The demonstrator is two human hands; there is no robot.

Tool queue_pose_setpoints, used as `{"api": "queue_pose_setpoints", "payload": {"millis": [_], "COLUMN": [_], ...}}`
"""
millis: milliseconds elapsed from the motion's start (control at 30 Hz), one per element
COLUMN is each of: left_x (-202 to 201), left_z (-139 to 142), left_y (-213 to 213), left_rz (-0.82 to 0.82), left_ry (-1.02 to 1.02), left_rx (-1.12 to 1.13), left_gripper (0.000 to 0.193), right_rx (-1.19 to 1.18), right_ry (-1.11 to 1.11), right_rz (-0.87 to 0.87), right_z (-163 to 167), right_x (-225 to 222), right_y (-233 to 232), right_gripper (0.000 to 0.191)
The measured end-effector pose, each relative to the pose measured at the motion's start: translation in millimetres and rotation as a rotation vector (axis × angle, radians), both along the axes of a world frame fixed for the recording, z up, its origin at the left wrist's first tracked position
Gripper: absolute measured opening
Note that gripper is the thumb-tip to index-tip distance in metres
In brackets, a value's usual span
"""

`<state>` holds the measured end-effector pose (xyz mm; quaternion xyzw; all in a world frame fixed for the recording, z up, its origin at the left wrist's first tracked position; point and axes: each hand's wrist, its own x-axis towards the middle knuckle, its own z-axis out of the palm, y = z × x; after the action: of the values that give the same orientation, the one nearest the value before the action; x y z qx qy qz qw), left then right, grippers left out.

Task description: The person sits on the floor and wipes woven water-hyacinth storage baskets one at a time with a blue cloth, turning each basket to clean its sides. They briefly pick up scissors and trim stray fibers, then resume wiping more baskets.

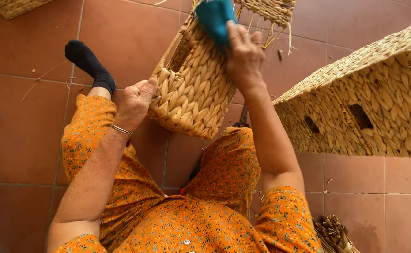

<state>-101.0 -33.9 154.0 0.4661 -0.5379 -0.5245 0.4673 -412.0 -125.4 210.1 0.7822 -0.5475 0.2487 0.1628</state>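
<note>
A partly woven straw basket (pixel 193 89) rests tilted on my lap, over my orange flowered dress. My left hand (pixel 136 102) grips its left lower edge; a metal chain bracelet sits on that wrist. My right hand (pixel 244 52) reaches over the basket's top and holds a teal blue object (pixel 215 18) pressed against the weave. Loose unwoven strands (pixel 268 14) stick out at the basket's far end. What the teal object is, I cannot tell.
A large finished woven basket (pixel 369 103) with square handle holes lies on its side at the right. Another woven piece (pixel 13 5) shows at top left. A bundle of straw ends (pixel 334 234) lies at bottom right. My black-socked foot (pixel 88 61) rests on the red tile floor.
</note>
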Motion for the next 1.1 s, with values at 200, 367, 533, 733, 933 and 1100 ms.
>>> {"api": "queue_pose_setpoints", "payload": {"millis": [200, 367, 533, 733, 933, 1100], "left_x": [-14.4, -59.8, -84.4, -86.6, -14.8, 34.2], "left_z": [43.0, 54.9, 62.4, 49.0, -12.1, -68.4], "left_y": [-34.8, -18.7, -9.4, -5.5, 28.3, 57.8], "left_rz": [-0.113, -0.103, -0.228, -0.122, 0.107, 0.264], "left_ry": [-0.261, -0.474, -0.198, 0.000, 0.549, 0.555], "left_rx": [0.074, 0.023, 0.144, 0.114, 0.272, 0.500], "left_gripper": [0.038, 0.034, 0.035, 0.036, 0.041, 0.058], "right_rx": [0.031, 0.018, 0.151, 0.141, 0.229, 0.449], "right_ry": [-0.895, -1.912, -2.166, -2.068, -1.605, -1.359], "right_rz": [-0.142, -0.095, 0.039, 0.055, -0.044, -0.123], "right_z": [-45.5, -86.7, -88.0, -83.9, -108.3, -102.0], "right_x": [-58.5, -84.3, -105.3, -111.3, -100.7, -63.2], "right_y": [18.5, 53.6, 74.2, 88.1, 96.3, 89.3], "right_gripper": [0.044, 0.045, 0.050, 0.044, 0.043, 0.045]}}
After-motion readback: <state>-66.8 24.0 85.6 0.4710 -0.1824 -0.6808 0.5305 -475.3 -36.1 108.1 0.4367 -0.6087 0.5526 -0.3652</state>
